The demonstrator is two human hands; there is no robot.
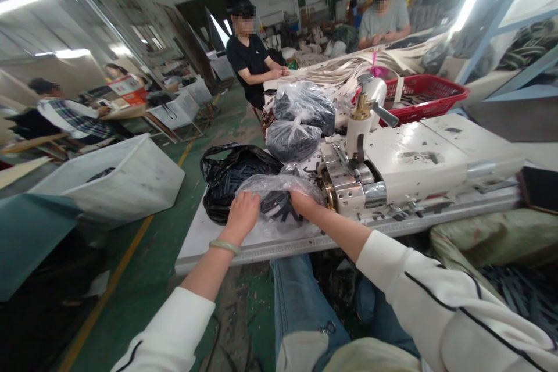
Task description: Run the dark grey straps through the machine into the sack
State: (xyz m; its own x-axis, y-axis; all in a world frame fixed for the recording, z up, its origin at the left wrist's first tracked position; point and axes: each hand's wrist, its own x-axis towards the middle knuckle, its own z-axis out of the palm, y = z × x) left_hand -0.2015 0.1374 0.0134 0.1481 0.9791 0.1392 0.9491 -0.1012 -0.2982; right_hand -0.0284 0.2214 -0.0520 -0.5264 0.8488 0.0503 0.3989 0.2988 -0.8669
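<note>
A clear plastic bag (279,186) with dark strips (279,206) inside lies on the white table (196,244) in front of me. My left hand (244,209) is closed on the left edge of the bag, its fingers curled over the film. On the other side, my right hand (303,202) reaches in at the bag's opening, and the film and strips cover its fingertips. Just behind my left hand sits a black plastic bag (213,174), open at the top and full of dark strips. Two tied clear bags (293,138) of dark pieces stand farther back.
Close on the right is a white machine (436,145) with a metal roller head (353,180). A red basket (425,99) stands behind it. Co-workers (250,58) sit and stand farther off. A white bin (126,186) is on the floor at left.
</note>
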